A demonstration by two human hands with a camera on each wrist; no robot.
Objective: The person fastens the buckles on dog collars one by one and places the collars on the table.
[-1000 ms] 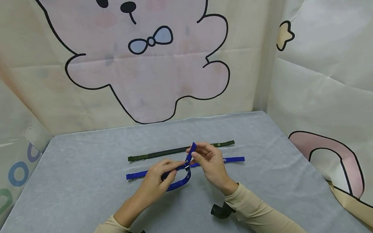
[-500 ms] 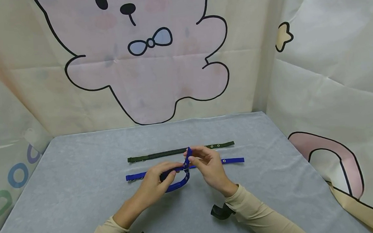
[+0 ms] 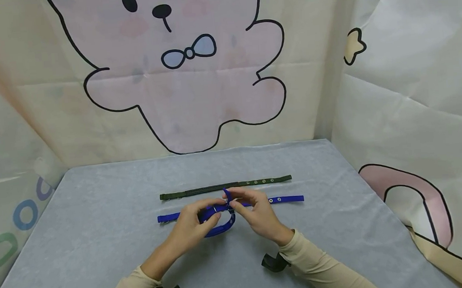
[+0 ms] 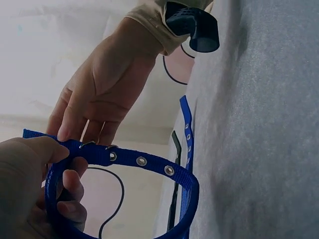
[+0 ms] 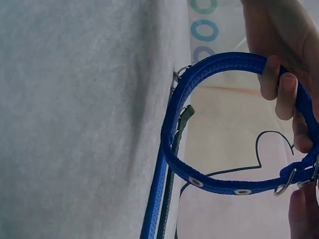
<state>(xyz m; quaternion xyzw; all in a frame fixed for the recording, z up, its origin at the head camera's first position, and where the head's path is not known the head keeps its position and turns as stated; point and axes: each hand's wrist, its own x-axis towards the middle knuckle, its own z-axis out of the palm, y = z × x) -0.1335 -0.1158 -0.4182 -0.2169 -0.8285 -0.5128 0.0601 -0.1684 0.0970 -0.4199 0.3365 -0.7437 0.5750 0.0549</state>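
A blue eyelet collar (image 3: 222, 228), bent into a loop, is held above the table between both hands. My left hand (image 3: 190, 220) grips the loop's left side, thumb and fingers round the band. The fingers of my right hand (image 3: 260, 214) pinch the strap by the metal buckle, where a short strap end points up. Seen from the left wrist, the collar (image 4: 142, 161) shows metal eyelets, and its free end (image 4: 34, 133) lies past the left thumb. In the right wrist view, a metal ring (image 5: 285, 185) hangs near the buckle, which is partly cut off by the frame.
Behind the hands, a second blue collar (image 3: 286, 199) lies flat and straight, partly covered by them. A dark green collar (image 3: 202, 190) lies farther back on the grey cloth-covered table (image 3: 108, 194). Printed curtains surround the table.
My right hand has shifted slightly left and down, towards the buckle. The upright strap end has tipped left and shows shorter. My left hand stays in place on the collar.
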